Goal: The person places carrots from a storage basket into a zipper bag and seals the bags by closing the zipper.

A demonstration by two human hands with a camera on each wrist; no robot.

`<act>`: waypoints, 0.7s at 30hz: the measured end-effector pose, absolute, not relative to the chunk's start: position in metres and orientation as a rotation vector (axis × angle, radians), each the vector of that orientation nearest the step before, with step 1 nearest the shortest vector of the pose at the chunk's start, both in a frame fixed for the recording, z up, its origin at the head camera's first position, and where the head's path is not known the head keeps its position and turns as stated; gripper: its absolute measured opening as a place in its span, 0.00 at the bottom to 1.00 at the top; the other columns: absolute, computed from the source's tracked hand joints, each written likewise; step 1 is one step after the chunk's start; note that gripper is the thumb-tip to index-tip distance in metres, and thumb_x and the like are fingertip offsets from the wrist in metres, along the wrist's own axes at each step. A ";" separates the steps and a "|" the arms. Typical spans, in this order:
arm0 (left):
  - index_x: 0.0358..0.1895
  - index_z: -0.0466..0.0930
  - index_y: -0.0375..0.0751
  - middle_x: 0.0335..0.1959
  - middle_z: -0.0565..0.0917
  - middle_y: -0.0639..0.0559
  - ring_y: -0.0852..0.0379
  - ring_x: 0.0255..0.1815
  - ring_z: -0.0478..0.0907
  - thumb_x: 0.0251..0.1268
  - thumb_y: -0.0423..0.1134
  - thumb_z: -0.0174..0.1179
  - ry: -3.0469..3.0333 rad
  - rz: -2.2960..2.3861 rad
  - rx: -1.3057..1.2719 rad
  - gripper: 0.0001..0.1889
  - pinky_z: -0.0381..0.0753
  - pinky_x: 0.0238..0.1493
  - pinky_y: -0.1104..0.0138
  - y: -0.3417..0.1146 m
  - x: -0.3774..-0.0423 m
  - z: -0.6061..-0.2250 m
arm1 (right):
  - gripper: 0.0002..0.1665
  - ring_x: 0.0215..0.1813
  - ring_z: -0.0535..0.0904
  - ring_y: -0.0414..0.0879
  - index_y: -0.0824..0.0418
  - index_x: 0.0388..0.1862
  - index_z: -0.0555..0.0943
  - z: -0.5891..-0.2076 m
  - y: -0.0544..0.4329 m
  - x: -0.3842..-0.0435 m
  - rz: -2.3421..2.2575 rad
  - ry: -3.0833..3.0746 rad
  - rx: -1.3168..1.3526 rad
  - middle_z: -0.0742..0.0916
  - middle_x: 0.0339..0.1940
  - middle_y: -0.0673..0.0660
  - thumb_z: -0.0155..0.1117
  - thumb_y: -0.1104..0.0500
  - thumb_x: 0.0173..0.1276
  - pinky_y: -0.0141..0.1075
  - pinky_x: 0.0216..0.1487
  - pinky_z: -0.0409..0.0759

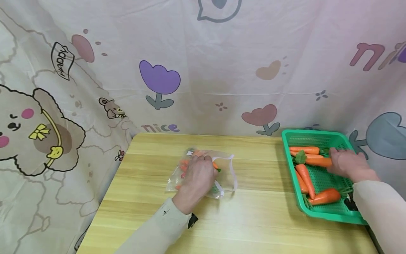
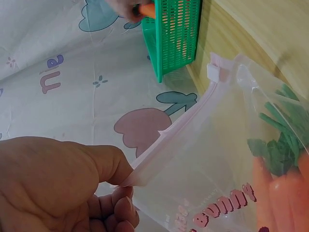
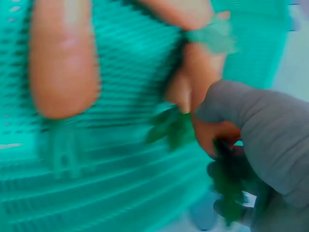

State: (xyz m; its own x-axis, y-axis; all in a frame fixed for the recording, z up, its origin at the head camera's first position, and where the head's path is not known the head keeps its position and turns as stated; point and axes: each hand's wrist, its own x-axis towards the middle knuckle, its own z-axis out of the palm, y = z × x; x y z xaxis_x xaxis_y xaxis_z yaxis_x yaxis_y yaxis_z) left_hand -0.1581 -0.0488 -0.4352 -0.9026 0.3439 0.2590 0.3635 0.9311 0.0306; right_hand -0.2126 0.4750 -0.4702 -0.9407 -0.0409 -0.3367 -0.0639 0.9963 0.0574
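Note:
My left hand (image 1: 198, 178) pinches the edge of a clear zip bag (image 1: 226, 165) between thumb and fingers. Carrots with green tops (image 2: 277, 191) show through the bag in the left wrist view, beside pink lettering. Over at the right, my right hand (image 1: 349, 164) reaches into a green plastic basket (image 1: 292, 176). It grips a carrot (image 1: 318, 162) at its leafy end, thumb on one side, as the blurred right wrist view shows. Several other carrots (image 1: 306, 180) lie around it in the basket.
The basket stands at the right end of a light wooden table (image 1: 136, 208). A printed cloth (image 1: 219, 70) hangs behind the table and along its left side. Near the basket's front right corner is a dark object (image 1: 350, 203), partly hidden by the right sleeve.

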 end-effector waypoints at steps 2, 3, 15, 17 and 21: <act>0.29 0.76 0.40 0.23 0.79 0.51 0.51 0.26 0.72 0.60 0.43 0.72 -2.839 -0.119 -0.527 0.14 0.74 0.45 0.59 -0.049 -0.158 -0.435 | 0.49 0.56 0.72 0.79 0.77 0.65 0.68 -0.457 0.466 -0.208 0.138 2.870 -0.095 0.77 0.60 0.83 0.76 0.42 0.63 0.75 0.51 0.68; 0.29 0.76 0.40 0.23 0.79 0.51 0.50 0.27 0.73 0.60 0.43 0.72 -2.836 -0.119 -0.527 0.14 0.74 0.45 0.59 -0.049 -0.158 -0.435 | 0.47 0.54 0.73 0.77 0.77 0.63 0.69 -0.450 0.461 -0.206 0.158 2.901 -0.110 0.77 0.59 0.82 0.77 0.43 0.63 0.74 0.50 0.68; 0.28 0.77 0.40 0.22 0.78 0.51 0.51 0.28 0.78 0.60 0.45 0.72 -2.786 -0.041 -0.558 0.15 0.74 0.44 0.59 -0.051 -0.159 -0.434 | 0.29 0.36 0.71 0.60 0.62 0.35 0.70 -0.409 0.360 -0.177 0.196 3.445 -0.621 0.77 0.29 0.57 0.83 0.52 0.52 0.52 0.37 0.66; 0.30 0.78 0.40 0.23 0.79 0.51 0.51 0.30 0.79 0.60 0.46 0.72 -2.802 -0.045 -0.550 0.15 0.74 0.45 0.59 -0.051 -0.160 -0.433 | 0.27 0.36 0.71 0.59 0.62 0.37 0.72 -0.406 0.343 -0.174 0.159 3.500 -0.746 0.79 0.31 0.58 0.82 0.55 0.49 0.51 0.37 0.66; 0.29 0.78 0.39 0.24 0.80 0.50 0.50 0.31 0.81 0.59 0.44 0.73 -2.810 -0.092 -0.533 0.15 0.74 0.47 0.59 -0.052 -0.160 -0.433 | 0.25 0.36 0.71 0.56 0.63 0.41 0.77 -0.403 0.307 -0.164 -0.017 3.518 -0.942 0.82 0.34 0.58 0.80 0.57 0.46 0.47 0.37 0.65</act>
State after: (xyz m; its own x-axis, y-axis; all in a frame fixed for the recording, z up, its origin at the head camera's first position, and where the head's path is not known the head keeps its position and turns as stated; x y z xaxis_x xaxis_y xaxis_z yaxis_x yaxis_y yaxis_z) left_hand -0.1601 -0.0519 -0.4332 -0.8930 0.3500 0.2830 0.3677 0.9299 0.0101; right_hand -0.1642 0.3070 -0.4025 -0.7518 -0.4671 0.4654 -0.4715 0.8743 0.1157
